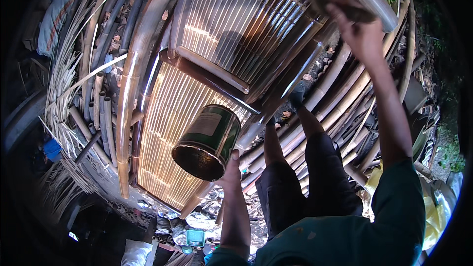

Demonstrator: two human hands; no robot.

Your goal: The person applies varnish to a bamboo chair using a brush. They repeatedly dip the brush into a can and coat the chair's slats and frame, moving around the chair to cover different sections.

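My left hand (230, 170) is wrapped round the side of a green tin can (209, 123). The can has a pale label and a dark, stained mouth with brown inside. It is held over the lower slatted panel of a bamboo bench (160, 118). My right hand (362, 37) is raised at the upper right, its fingers closed on a dark brush (345, 10). Motion smears the brush, so its bristles do not show clearly. It is beside the upper slatted panel (236, 15), which looks glossy and brown. The two panels meet at a dark crossbar (212, 81).
Long bamboo poles (340, 86) lie along the right, near my legs. On the left are a thick bamboo pole (130, 83), thin split strips (64, 93) and short cut tubes (101, 103). A teal basket (195, 238) and a white sack (137, 252) are at the bottom.
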